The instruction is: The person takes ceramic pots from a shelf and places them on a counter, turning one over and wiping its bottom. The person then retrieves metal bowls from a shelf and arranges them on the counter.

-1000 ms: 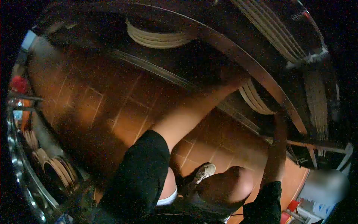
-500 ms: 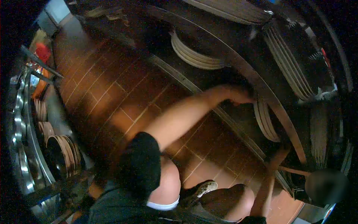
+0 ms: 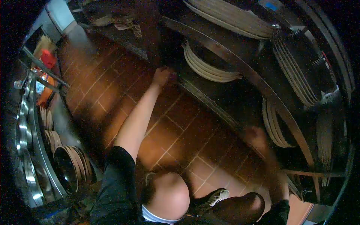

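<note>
My left hand (image 3: 164, 76) reaches out over the tiled floor to the shelf's lower front edge, beside a dark upright post (image 3: 148, 33). Its fingers look curled in, and whatever they may hold is lost in shadow. Lower right, my right hand (image 3: 257, 138) is smeared by motion, left of a stack of pale plates (image 3: 275, 123) on the lower shelf. How its fingers lie does not show. Another stack of pale plates (image 3: 210, 69) sits further along that shelf, apart from both hands.
Larger stacks of plates (image 3: 232, 20) fill the upper shelf behind a curved front rail (image 3: 240, 60). On the left, bowls or pans (image 3: 73, 165) stand below a shiny metal counter edge (image 3: 41, 153). Brown floor tiles (image 3: 168, 123) lie between. My bent knees are at the bottom.
My left hand has swung left, away from the plate stacks, to the shelf edge near the post. My right hand has moved up and left. The view has shifted slightly.
</note>
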`<state>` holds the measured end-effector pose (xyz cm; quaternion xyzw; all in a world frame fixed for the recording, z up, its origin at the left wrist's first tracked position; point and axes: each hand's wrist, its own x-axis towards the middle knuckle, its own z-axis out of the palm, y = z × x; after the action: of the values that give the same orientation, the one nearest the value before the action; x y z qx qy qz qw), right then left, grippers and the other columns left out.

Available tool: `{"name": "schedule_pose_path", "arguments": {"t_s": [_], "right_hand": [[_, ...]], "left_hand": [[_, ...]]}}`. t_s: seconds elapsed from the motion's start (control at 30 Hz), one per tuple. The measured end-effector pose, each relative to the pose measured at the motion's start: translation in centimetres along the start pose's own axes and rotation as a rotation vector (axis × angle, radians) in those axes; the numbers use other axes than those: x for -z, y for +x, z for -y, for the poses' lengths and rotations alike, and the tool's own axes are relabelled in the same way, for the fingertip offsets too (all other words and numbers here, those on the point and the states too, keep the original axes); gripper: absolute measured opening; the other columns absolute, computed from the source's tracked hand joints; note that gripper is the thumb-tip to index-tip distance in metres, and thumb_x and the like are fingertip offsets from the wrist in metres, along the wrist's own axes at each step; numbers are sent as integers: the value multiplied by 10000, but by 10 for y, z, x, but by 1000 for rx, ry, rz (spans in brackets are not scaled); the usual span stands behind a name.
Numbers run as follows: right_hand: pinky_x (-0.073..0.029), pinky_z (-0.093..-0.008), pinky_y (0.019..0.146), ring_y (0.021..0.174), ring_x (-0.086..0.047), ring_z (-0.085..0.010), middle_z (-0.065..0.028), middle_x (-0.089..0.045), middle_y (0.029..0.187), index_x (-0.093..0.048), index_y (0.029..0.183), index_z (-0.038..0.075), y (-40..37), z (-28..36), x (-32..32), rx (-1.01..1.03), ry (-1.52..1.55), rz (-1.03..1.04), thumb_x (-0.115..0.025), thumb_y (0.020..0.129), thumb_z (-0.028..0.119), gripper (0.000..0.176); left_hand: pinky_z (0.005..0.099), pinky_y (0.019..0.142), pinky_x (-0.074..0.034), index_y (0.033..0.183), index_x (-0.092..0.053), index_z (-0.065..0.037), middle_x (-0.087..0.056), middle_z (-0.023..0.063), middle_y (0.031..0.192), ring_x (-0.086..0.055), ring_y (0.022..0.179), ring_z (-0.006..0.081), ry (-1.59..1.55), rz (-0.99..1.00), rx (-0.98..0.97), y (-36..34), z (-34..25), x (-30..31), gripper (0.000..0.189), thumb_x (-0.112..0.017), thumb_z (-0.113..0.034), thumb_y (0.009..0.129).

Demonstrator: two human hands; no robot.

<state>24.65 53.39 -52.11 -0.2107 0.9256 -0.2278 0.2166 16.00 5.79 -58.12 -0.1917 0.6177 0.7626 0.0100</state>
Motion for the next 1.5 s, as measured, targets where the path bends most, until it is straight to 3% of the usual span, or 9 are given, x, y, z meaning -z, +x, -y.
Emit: {"name": "schedule_pose_path", "arguments": {"t_s": [0.13,0.23,0.3,0.43,0.47,0.53,0.77,1.2,1.5], "right_hand": [[-474,-371,812,929,-613,-269,-144,-643,961,-611,1053,25,85,9,12,-29,118,-96,-547,860,144,236],[-473,-368,813,928,-610,-266,-140,-640,959,-609,1051,26,130,21,22,-104,248,-156,-543,862,150,236],[-472,-367,814,926,-609,-264,-137,-639,958,-607,1050,27,149,15,23,-140,363,-197,-540,863,154,236],[-471,-364,815,924,-605,-259,-132,-635,955,-604,1048,29,195,8,24,-174,563,-282,-535,866,161,236],[-471,-363,816,923,-604,-258,-131,-634,955,-603,1048,29,201,7,25,-175,597,-295,-534,867,163,236],[-470,-361,816,922,-602,-255,-128,-633,953,-601,1047,30,215,-7,27,-174,670,-320,-531,868,167,236],[-468,-355,819,918,-596,-247,-119,-627,949,-596,1043,33,238,-7,33,-148,903,-435,-521,873,181,237],[-464,-345,824,910,-584,-232,-103,-616,941,-585,1036,38,249,-8,1,-11,1497,-620,-503,882,206,242],[-461,-337,828,904,-576,-221,-91,-608,935,-577,1032,42,217,-42,-10,-106,1349,-533,-491,889,224,246]], "left_hand": [[345,606,-511,1053,-565,-30,-627,112,848,-631,707,232,-46,77,-179,59,33,8,280,-572,-205,834],[340,604,-508,1118,-522,-35,-624,116,884,-630,741,231,117,121,-874,78,43,7,344,-570,-256,859],[356,613,-508,1152,-499,-34,-628,105,866,-626,727,243,-99,-60,-207,69,15,-2,380,-562,-287,875],[396,678,-508,1160,-493,-21,-620,115,934,-617,811,253,-197,-146,-318,140,21,7,382,-540,-278,882],[405,730,-497,1173,-488,-27,-605,114,990,-596,871,261,465,-172,-367,188,32,15,379,-518,-273,887],[414,783,-487,1187,-482,-33,-589,113,1047,-576,930,268,1122,-190,-375,203,38,14,377,-495,-268,892],[407,787,-480,1163,-495,-28,-592,112,1034,-572,925,266,172,-129,-308,157,-1,-15,363,-490,-267,890],[394,796,-467,1121,-517,-20,-596,111,1012,-565,916,262,-9,-225,-318,145,-20,-45,341,-480,-265,887],[385,801,-458,1091,-533,-15,-599,109,997,-560,909,260,-218,-326,-288,100,-16,-64,329,-473,-264,884]]}}
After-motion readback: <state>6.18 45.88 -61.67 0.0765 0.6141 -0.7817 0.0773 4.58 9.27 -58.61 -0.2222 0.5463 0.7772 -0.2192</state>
